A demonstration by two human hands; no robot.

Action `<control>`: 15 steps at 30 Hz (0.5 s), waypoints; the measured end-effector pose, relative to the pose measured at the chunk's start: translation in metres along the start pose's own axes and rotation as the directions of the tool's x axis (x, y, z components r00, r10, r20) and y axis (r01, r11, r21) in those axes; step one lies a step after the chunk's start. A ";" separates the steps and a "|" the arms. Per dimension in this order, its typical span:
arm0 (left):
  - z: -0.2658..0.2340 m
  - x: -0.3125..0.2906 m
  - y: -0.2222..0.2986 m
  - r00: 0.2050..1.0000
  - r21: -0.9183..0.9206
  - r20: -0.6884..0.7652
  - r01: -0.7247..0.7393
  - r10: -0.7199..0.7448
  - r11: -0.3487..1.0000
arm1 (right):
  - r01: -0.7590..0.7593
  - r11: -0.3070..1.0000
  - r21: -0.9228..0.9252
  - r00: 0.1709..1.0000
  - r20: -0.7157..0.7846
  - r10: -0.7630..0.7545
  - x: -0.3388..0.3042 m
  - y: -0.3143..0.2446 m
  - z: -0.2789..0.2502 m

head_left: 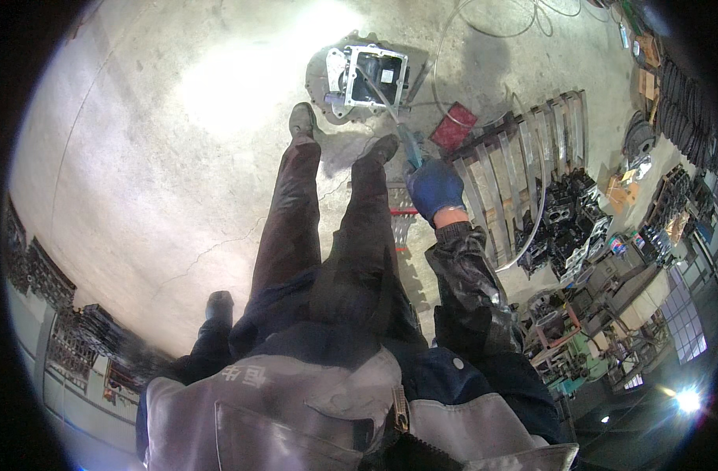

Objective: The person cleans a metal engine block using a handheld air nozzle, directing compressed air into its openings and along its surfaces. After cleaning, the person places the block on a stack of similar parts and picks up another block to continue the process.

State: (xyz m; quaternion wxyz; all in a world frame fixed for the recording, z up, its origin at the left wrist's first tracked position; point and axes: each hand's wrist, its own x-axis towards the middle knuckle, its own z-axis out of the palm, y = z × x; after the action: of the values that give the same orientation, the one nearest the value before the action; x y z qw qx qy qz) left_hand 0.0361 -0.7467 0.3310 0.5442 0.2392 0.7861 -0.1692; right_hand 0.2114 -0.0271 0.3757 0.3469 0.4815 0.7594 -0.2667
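1. Near, 8 o'clock: the left hand (218, 304), dark-gloved, low beside the leg; its grip I cannot tell.
2. 2 o'clock: the right hand (436, 188), blue-gloved, closed around a tool (411, 145). Its thin rod points toward 11 o'clock.
3. 12 o'clock, beyond the shoes (302, 119): a hollow metal housing (379, 66) on the floor (163, 188), opening upward. The rod reaches across this opening; contact is unclear.
4. 1 o'clock: a red block (453, 126) right of the housing.
5. 2 o'clock: a slatted metal rack (538, 129), a pale hose (543, 184) curving over it.
6. 3 o'clock: dark metal parts (564, 224) heaped beside the rack.
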 end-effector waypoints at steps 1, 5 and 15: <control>-0.002 0.000 0.002 0.998 -0.118 0.032 0.050 -0.046 0.992 | -0.015 1.000 -0.023 1.000 0.017 0.016 -0.002 0.000 0.001; -0.010 -0.004 0.015 0.987 -0.194 0.031 0.158 -0.154 0.968 | -0.057 0.998 -0.026 0.997 0.052 0.058 -0.015 0.005 0.009; 0.001 0.000 0.021 0.870 -0.689 0.107 0.413 -0.481 0.595 | -0.043 0.999 -0.033 0.997 0.059 0.045 -0.020 0.004 0.014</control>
State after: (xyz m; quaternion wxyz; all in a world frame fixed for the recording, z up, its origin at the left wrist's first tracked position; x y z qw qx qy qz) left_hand 0.0488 -0.7299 0.3300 0.4969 -0.1796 0.8488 0.0173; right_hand 0.2250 -0.0466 0.3821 0.3830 0.4844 0.7420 -0.2611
